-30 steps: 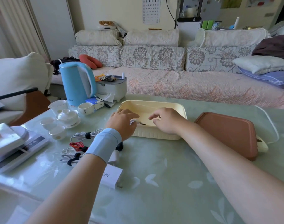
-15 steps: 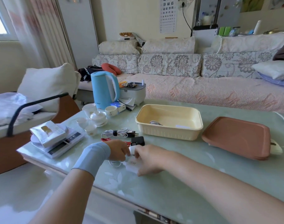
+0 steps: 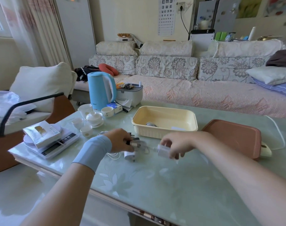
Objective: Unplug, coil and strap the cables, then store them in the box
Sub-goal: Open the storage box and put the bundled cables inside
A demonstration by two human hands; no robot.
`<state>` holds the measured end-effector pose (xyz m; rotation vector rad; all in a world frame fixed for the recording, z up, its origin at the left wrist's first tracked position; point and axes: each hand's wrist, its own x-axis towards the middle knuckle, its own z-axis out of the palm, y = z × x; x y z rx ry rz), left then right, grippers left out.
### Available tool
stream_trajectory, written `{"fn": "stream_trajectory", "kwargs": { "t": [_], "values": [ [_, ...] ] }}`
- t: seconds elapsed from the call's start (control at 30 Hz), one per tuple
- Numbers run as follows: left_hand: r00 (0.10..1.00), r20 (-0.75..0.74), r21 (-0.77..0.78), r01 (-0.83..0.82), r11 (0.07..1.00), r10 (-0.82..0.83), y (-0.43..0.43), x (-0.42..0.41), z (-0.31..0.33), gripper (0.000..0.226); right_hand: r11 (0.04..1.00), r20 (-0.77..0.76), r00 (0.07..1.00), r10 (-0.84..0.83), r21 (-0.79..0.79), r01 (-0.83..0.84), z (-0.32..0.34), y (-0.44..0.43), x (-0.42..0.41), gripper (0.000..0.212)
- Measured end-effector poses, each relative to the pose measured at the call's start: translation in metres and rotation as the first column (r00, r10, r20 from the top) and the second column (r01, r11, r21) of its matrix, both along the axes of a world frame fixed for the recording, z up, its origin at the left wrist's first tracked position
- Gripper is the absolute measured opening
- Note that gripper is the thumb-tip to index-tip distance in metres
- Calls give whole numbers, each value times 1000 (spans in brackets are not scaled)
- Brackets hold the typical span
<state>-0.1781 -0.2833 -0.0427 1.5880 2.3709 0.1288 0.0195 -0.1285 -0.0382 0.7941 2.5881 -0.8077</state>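
My right hand (image 3: 176, 145) grips a white charger block (image 3: 163, 150) just above the table, in front of the cream box (image 3: 165, 132). My left hand (image 3: 120, 140), with a blue wristband, pinches the end of a white cable (image 3: 143, 146) beside a second white plug adapter (image 3: 129, 155) and a black plug (image 3: 136, 139). More coiled cables lie partly hidden behind my left hand. One coiled cable (image 3: 151, 124) lies inside the box. The charger and cable look blurred.
The box's pink lid (image 3: 233, 137) lies to the right, over a white device with a cord. At the left stand a kitchen scale (image 3: 57, 144) with a packet on it, several white tea cups (image 3: 86, 130) and a blue kettle (image 3: 100, 91). A sofa runs behind the table.
Both hands left the box, came to the cable pile at the table's front left, and picked up a charger and its cable. They have drawn apart, the right hand carrying the charger rightward.
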Motion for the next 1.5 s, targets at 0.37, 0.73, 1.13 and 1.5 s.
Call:
{"fn": "stream_trajectory", "kwargs": {
  "t": [0.37,0.73,1.13,1.5],
  "values": [
    [947,-275,473,-16,881,165,120,-13,7,18,882,-629,745,-222,197,428,-16,96,-7,32],
    [989,54,435,-149,888,140,215,-26,-51,24,826,-462,850,-254,354,439,-56,162,-31,39],
    [997,-33,409,-47,912,66,189,-24,-48,37,859,-398,900,-180,382,341,-43,141,-31,33],
    [995,-60,344,-60,937,86,67,-19,-19,25,950,-345,930,122,313,-8,-7,2,-63,23]
  ]
}}
